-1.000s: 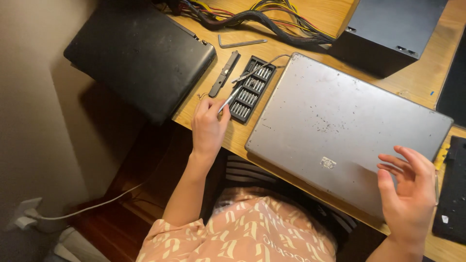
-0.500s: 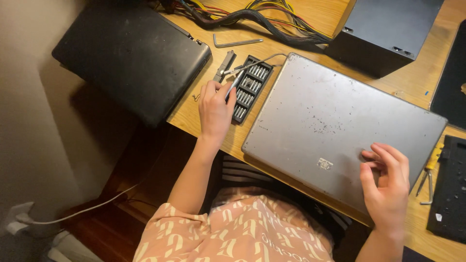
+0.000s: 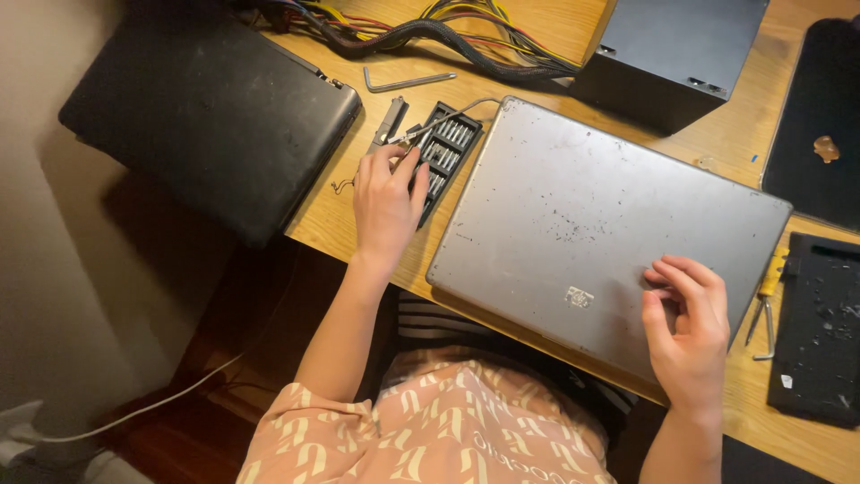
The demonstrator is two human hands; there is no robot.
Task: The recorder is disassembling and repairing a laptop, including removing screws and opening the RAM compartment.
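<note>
Left hand (image 3: 387, 204) pinches a bit from bit tray (image 3: 443, 152), ten o'clock of closed laptop (image 3: 600, 224); right hand (image 3: 688, 323), half-curled, rests on it. Nothing unscrewed.

I see a black bit tray (image 3: 445, 151) open flat on the wooden desk, closed scratched silver laptop (image 3: 591, 224) just beside it, lid up
</note>
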